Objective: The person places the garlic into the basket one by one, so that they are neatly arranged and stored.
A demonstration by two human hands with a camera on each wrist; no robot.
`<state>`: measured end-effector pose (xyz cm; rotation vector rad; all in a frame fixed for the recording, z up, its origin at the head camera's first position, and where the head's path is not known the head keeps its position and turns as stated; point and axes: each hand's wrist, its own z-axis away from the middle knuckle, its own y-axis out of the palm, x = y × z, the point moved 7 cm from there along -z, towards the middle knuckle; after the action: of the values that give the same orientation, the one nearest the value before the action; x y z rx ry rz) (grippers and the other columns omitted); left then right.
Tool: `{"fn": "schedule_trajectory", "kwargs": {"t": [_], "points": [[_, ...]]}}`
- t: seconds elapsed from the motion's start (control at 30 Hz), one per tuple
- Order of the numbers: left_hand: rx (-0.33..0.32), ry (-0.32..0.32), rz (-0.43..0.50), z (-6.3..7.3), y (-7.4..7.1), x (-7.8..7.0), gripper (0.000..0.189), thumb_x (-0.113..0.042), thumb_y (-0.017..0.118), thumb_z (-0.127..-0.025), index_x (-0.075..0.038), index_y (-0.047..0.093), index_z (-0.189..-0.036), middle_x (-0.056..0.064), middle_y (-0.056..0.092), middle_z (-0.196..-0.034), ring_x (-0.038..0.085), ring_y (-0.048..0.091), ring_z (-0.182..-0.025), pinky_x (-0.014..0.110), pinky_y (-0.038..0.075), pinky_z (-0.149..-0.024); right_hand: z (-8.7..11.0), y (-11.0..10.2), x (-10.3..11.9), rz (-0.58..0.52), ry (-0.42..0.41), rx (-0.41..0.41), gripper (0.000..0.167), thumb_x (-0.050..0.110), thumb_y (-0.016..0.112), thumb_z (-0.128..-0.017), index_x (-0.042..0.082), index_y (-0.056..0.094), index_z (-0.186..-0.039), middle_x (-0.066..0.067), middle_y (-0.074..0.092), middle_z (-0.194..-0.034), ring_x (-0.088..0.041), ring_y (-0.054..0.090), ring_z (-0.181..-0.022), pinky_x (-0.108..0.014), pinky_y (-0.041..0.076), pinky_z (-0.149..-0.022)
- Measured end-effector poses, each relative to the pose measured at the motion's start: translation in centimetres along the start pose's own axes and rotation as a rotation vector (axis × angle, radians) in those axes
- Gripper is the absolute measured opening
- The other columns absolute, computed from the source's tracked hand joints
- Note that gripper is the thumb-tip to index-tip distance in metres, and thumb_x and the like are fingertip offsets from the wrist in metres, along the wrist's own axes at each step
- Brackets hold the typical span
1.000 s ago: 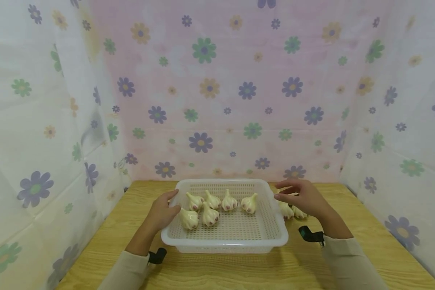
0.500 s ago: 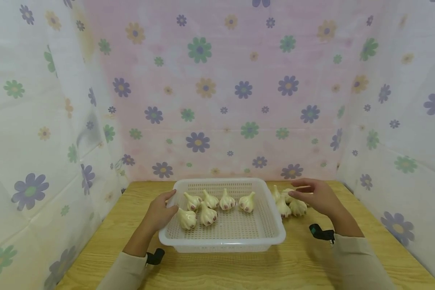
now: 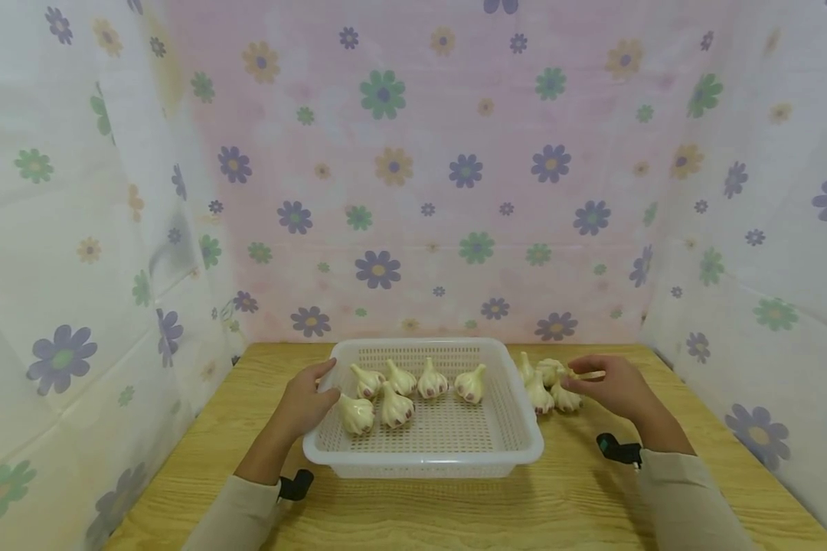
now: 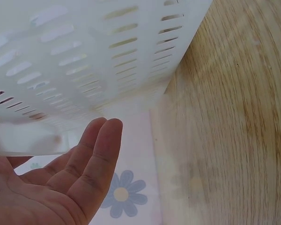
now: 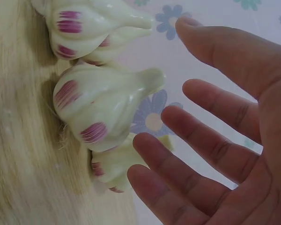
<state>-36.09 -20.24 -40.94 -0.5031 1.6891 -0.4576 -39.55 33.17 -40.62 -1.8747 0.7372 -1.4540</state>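
A white plastic basket [image 3: 423, 460] with slotted walls stands on the table, several garlic bulbs [image 3: 397, 408] lying inside it toward the left and back. My left hand [image 3: 306, 405] holds the basket's left rim, thumb over the edge. In the left wrist view its fingers [image 4: 96, 164] extend under the rim beside the slotted wall. To the right of the basket lies a cluster of garlic bulbs [image 5: 100, 105] with purple streaks. My right hand [image 3: 613, 389] hovers at that cluster with fingers spread apart, holding nothing; a gap shows between its fingertips and the nearest bulbs in the right wrist view.
The wooden table [image 3: 413, 516] extends in front of the basket and to both sides. Flower-print cloth [image 3: 427, 168] hangs behind it and along the left and right. A dark wrist camera [image 3: 619, 448] sits at the right cuff, another [image 3: 296, 485] at the left.
My right hand has moved from beside the basket's right rim rightward and slightly down to the loose garlic bulbs, uncovering part of the cluster. The left hand stays at the rim.
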Motion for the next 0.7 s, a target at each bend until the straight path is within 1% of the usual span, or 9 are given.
{"fn": "schedule_trajectory", "kwargs": {"t": [0.13, 0.37, 0.57, 0.7], "points": [[-0.001, -0.008, -0.007, -0.1, 0.0, 0.2, 0.064, -0.017, 0.061, -0.096, -0.006, 0.044, -0.157, 0.027, 0.046, -0.156, 0.036, 0.070, -0.107, 0.038, 0.064, -0.069, 0.0, 0.3, -0.5, 0.014, -0.001, 0.004, 0.061, 0.048, 0.075, -0.092, 0.005, 0.066, -0.136, -0.026, 0.065, -0.134, -0.043, 0.070, -0.110, -0.049, 0.062, -0.080], [0.010, -0.021, -0.002, 0.0, 0.0, 0.3, 0.064, -0.018, 0.061, -0.097, -0.007, 0.043, -0.158, 0.027, 0.043, -0.158, 0.039, 0.069, -0.111, 0.041, 0.065, -0.072, 0.0, 0.9, -1.3, 0.029, 0.026, 0.024, 0.066, 0.052, 0.074, -0.092, 0.006, 0.064, -0.138, -0.024, 0.065, -0.136, -0.042, 0.068, -0.113, -0.050, 0.061, -0.082], [0.007, -0.004, -0.008, -0.1, 0.0, 0.2, 0.064, -0.017, 0.061, -0.097, -0.007, 0.043, -0.157, 0.027, 0.044, -0.157, 0.037, 0.070, -0.108, 0.040, 0.065, -0.070, 0.0, 1.1, -1.7, 0.039, 0.028, 0.026, 0.066, 0.054, 0.075, -0.090, 0.007, 0.066, -0.135, -0.022, 0.066, -0.134, -0.041, 0.069, -0.111, -0.051, 0.061, -0.082], [0.007, 0.003, -0.004, -0.1, 0.0, 0.2, 0.064, -0.017, 0.061, -0.097, -0.007, 0.043, -0.157, 0.027, 0.044, -0.157, 0.038, 0.070, -0.110, 0.040, 0.065, -0.070, 0.1, 1.1, -1.7, 0.048, 0.024, 0.026, 0.065, 0.053, 0.075, -0.090, 0.007, 0.067, -0.135, -0.022, 0.067, -0.134, -0.042, 0.068, -0.112, -0.052, 0.060, -0.083]]}}
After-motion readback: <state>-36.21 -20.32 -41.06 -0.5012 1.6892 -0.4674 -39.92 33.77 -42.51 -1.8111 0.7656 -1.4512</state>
